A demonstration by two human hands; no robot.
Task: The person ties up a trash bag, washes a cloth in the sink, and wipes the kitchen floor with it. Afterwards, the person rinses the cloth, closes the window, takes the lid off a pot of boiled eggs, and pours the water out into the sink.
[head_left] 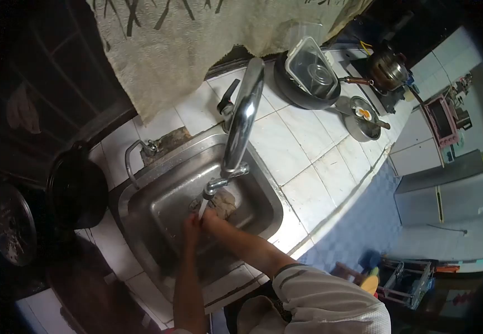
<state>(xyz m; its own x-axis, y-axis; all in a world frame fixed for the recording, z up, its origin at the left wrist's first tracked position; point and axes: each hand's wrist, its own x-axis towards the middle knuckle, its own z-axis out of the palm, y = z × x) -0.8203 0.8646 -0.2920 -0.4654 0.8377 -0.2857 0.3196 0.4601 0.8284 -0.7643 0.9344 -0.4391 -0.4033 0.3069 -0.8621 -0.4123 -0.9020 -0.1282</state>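
Observation:
A chrome faucet [241,125] reaches over the metal sink [163,183], and a thin stream of water [203,208] falls from its nozzle. Under that stream my left hand [192,224] and my right hand [210,219] are close together, low in the basin. Just beyond them is a crumpled, brownish cloth-like piece [226,204]. My right hand touches its near edge with fingers closed. The left hand's fingers also look closed, but whatever they grip is hidden by the water and the other hand.
Left of the sink stand a dark pot [77,192] and a round metal lid [12,222]. A curved small tap [133,161] rises at the back rim. Rightward on the tiled counter are a black pan [303,92] holding a clear container, a small pot [362,128], and a stove [383,100].

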